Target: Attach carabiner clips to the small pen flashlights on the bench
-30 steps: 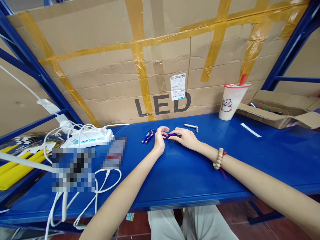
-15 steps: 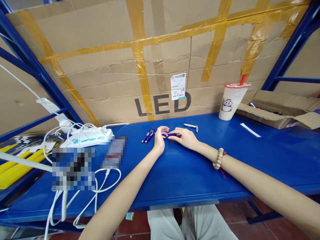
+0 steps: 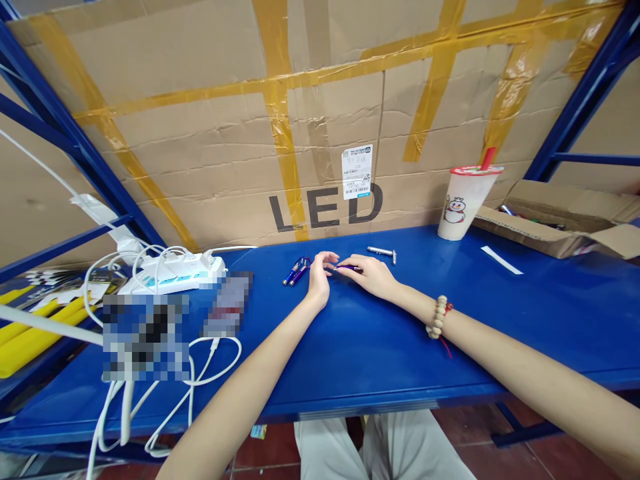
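Observation:
My right hand (image 3: 373,275) is closed around a slim purple pen-shaped tube (image 3: 357,269), most of which its fingers cover. Facing it, my left hand (image 3: 320,279) stands on its edge with curled fingers close to the tube's left end; whatever it pinches is too small and hidden to make out. Just left of that hand lie a blue pen-shaped tube (image 3: 292,274) and a second purple tube (image 3: 300,273), both with shiny metal ends. Behind my right hand, a silver pen-shaped tube (image 3: 381,251) rests on the blue tabletop (image 3: 390,353).
A drink cup (image 3: 465,203) with a red straw stands at the back right, beside an open cardboard box (image 3: 540,230). A paper strip (image 3: 501,260) lies before them. At left are a white power strip (image 3: 175,275), a phone (image 3: 227,303) and looping white cables (image 3: 193,380).
The fingers of my right hand have shifted slightly along the purple tube, so less of it shows. My left hand stays almost in place.

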The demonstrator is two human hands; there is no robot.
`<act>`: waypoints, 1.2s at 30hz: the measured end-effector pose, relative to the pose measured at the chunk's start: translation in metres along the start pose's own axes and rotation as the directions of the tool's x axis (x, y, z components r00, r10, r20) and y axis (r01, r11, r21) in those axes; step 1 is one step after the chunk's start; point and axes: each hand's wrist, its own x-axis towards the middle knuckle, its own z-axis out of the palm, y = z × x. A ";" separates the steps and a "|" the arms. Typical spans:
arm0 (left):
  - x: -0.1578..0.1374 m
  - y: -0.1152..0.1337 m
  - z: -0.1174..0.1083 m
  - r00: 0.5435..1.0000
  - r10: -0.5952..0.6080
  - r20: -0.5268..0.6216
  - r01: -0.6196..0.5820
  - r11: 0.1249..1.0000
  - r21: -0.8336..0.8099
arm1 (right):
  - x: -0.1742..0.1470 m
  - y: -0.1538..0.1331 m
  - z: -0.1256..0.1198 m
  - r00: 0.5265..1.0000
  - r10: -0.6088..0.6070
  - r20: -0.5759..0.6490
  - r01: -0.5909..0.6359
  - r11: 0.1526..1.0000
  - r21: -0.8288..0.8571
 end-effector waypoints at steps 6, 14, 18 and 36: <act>0.000 0.000 0.000 1.000 0.003 -0.003 -0.003 1.000 0.003 | 0.002 0.003 0.000 1.000 0.002 -0.004 -0.002 1.000 0.001; -0.001 0.000 0.000 1.000 -0.011 0.005 0.011 1.000 0.007 | 0.001 0.000 -0.003 1.000 0.015 0.016 -0.014 1.000 -0.022; -0.001 0.001 0.000 1.000 -0.012 0.009 0.012 1.000 0.006 | -0.001 -0.003 -0.004 0.998 0.048 0.029 -0.046 0.998 -0.041; 0.001 -0.003 -0.001 0.999 0.030 -0.038 -0.025 0.994 0.110 | -0.001 -0.004 -0.003 0.986 0.158 0.043 -0.140 0.952 -0.274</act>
